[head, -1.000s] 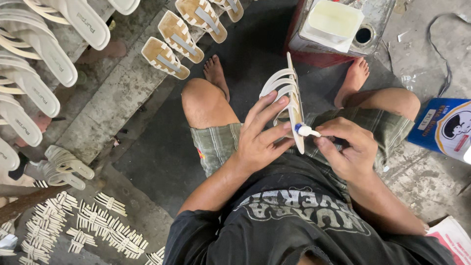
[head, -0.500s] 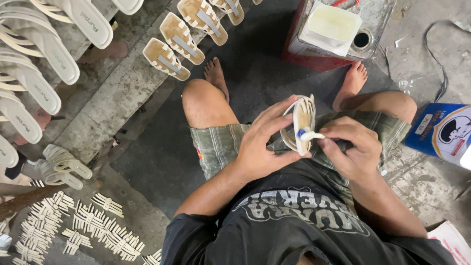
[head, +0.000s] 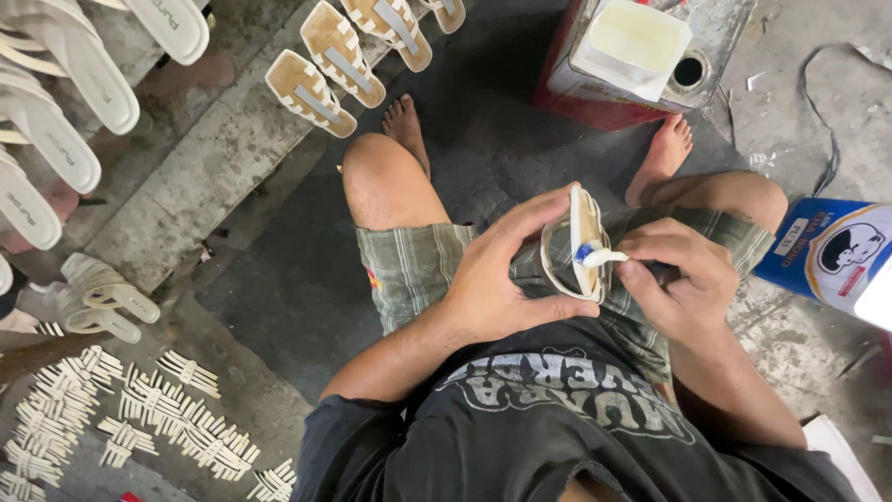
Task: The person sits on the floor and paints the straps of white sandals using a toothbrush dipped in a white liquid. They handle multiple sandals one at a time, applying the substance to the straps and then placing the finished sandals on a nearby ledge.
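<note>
One pale sandal sole (head: 585,244) is held on edge over the person's lap, its strap loop facing the left side of the view. Left hand (head: 502,279): grip pressed closed around the sole, thumb along the lower edge, fingers over the top. Right hand (head: 683,284): grip pinched on a small white applicator (head: 602,256) with a blue collar; its tip touches the sole's side edge. How much of the applicator sits inside the fingers cannot be made out.

Containers: a red metal can (head: 604,102) stands on the floor beyond the feet, with a round open hole in its top and a white tub (head: 630,46) resting on it. The tub holds a pale, creamy substance; what lies inside the can cannot be seen. A blue carton (head: 827,251) lies at the right, cut off by the frame edge, contents hidden.

Surroundings: tan strapped sandals (head: 325,65) are lined up on the concrete floor (head: 204,177) at upper centre, white soles (head: 65,121) are ranked at upper left, and bundles of pale strips (head: 158,409) lie at lower left. Several of these rows run out of the frame.
</note>
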